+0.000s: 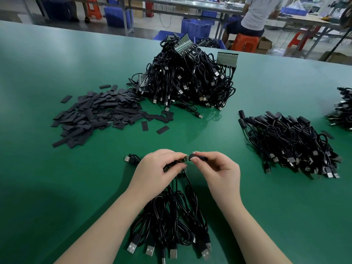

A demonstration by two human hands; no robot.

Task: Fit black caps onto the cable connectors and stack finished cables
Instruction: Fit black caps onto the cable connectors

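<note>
My left hand (158, 168) grips a strip of small green connector boards (185, 158) joined to a bundle of black USB cables (171, 221) that trails toward me. My right hand (219, 168) pinches a black cap (200, 158) and holds its open end against the end board. A heap of flat black caps (99, 115) lies at the left. Behind it rises a big pile of uncapped cables (190, 80). Capped cables lie stacked (291, 145) at the right.
The green table (57, 73) runs to a far edge. Another cable heap (342, 109) sits at the right border. Beyond the table are blue crates (196, 28), orange stools (245, 41) and a seated person (257, 14).
</note>
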